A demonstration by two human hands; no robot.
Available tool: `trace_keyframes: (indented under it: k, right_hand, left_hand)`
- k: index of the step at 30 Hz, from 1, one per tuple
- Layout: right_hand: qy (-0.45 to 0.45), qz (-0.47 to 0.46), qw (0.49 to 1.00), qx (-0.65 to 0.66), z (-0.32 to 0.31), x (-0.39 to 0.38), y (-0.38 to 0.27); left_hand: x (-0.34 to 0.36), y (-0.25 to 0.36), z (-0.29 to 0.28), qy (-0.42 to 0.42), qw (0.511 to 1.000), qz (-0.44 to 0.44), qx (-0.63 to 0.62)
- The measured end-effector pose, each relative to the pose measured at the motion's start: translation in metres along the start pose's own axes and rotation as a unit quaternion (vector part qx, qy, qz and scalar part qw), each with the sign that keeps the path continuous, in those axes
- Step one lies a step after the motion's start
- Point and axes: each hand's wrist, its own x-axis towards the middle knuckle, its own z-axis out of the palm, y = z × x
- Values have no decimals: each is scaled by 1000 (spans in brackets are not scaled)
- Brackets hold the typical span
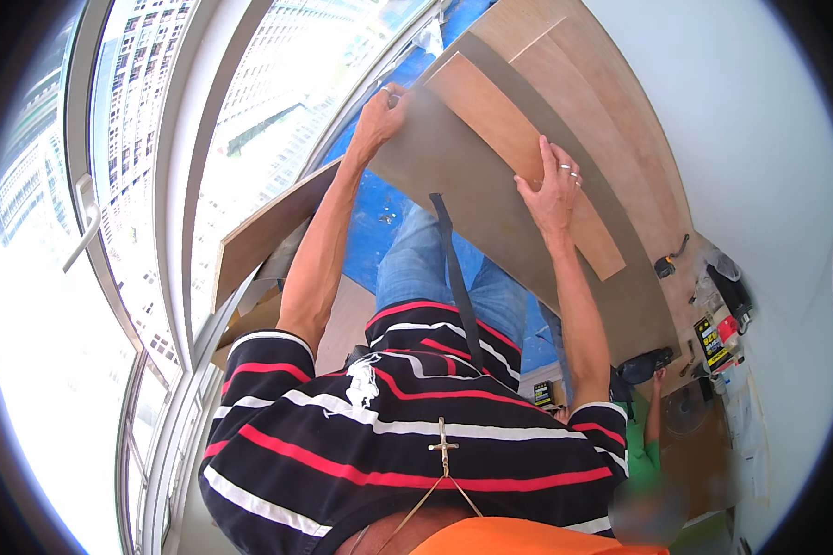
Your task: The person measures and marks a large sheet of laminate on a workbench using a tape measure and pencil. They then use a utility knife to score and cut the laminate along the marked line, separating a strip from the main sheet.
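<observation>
A wide grey-brown board (453, 157) slants across in front of my legs. On top of it lies a narrow, light-brown wooden strip (491, 111). My left hand (378, 118) is at the board's far left corner, its fingers curled at the edge; the exact grip is partly hidden. Across the strip's width, my right hand (553, 194) has its thumb on the near side and its fingers on the far side. Beneath the grey-brown board is a larger pale plywood sheet (611, 102). A dark strap (454, 277) hangs down in front of my shirt.
Tall windows (157, 166) line the left, with another board (268, 231) leaning there. Blue sheeting (366, 245) covers the floor. A tape measure (665, 266), a black power tool (644, 366) and packages (713, 342) sit at the right. A person in green (646, 444) is at lower right.
</observation>
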Motion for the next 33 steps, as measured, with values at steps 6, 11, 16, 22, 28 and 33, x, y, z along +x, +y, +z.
trace_keyframes:
  k: [6, 11, 16, 22, 28, 33]
  right_hand:
    - [1, 0, 1000, 12, -1, 2, 2]
    - [17, -7, 1000, 21, -1, 10, -1]
    - [24, -15, 998, 48, 1, 11, -2]
    - [28, -24, 993, 109, -1, 0, 8]
    - [41, 139, 989, 37, -39, -110, 76]
    - [18, 270, 961, -64, -67, -196, 162]
  left_hand:
    - [-7, 34, 2, -8, 999, -30, -20]
    - [-1, 34, 15, 31, 999, -1, 29]
    - [-3, 30, 19, 45, 998, -34, 18]
    - [-4, 34, 15, 21, 999, -40, 10]
    - [0, 32, 9, 18, 997, -68, 31]
    - [7, 29, 0, -5, 995, -89, 39]
